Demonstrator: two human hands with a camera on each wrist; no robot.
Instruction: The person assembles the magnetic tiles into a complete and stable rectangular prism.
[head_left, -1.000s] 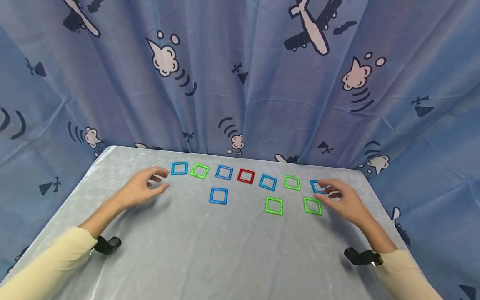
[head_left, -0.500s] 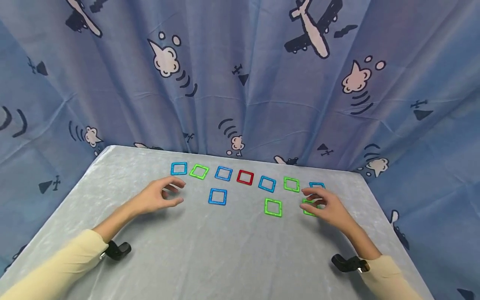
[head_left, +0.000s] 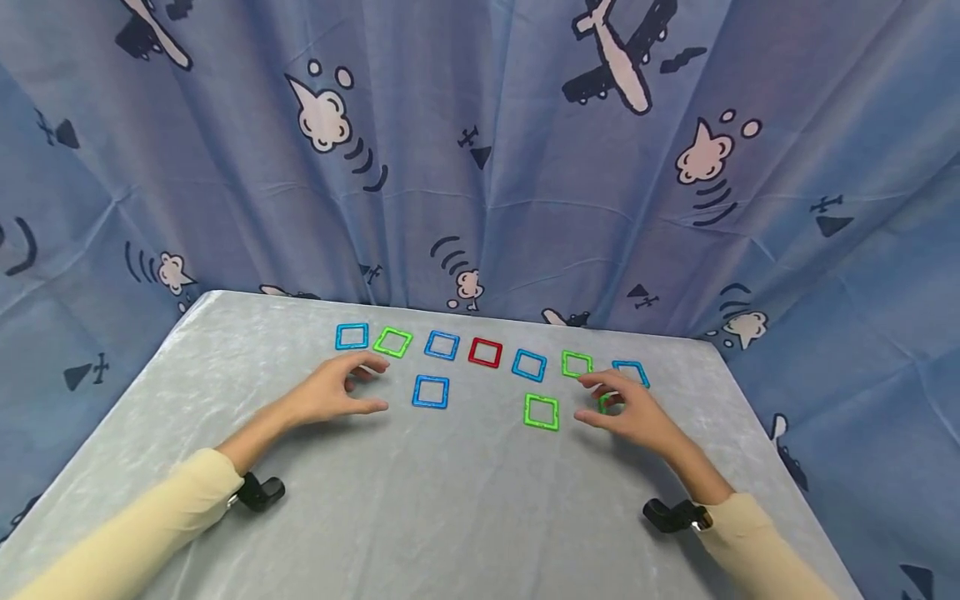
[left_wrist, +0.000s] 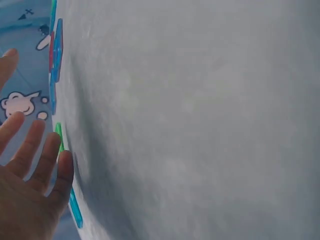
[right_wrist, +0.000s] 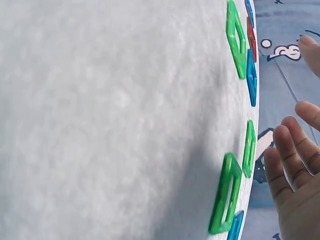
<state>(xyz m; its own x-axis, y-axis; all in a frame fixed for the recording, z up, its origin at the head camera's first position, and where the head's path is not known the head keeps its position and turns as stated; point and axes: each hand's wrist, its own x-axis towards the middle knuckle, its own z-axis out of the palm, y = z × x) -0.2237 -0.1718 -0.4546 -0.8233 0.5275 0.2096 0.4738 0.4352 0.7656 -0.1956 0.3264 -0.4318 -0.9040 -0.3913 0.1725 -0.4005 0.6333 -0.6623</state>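
Observation:
My left hand [head_left: 333,389] hovers over the table with fingers loosely bent and nothing in it. Just right of its fingertips lies a blue square frame tile [head_left: 431,392]. My right hand [head_left: 626,410] is also in the air, its fingers relaxed and holding nothing. It partly hides a green square tile [right_wrist: 226,195] beneath it. Left of its thumb lies another green tile [head_left: 541,412]. Beyond its fingers are a green tile [head_left: 577,364] and a blue tile [head_left: 632,372]. In both wrist views the fingers are spread and apart from the tiles.
A back row also holds a blue tile [head_left: 352,336], a green one [head_left: 393,342], a blue one [head_left: 442,345], a red one [head_left: 485,352] and a blue one [head_left: 529,365]. The grey cloth-covered table [head_left: 450,517] ends at a blue patterned curtain [head_left: 420,167].
Both hands have moved inward: the left one to the right, the right one to the left off the far-right blue tile. The tiles lie as before.

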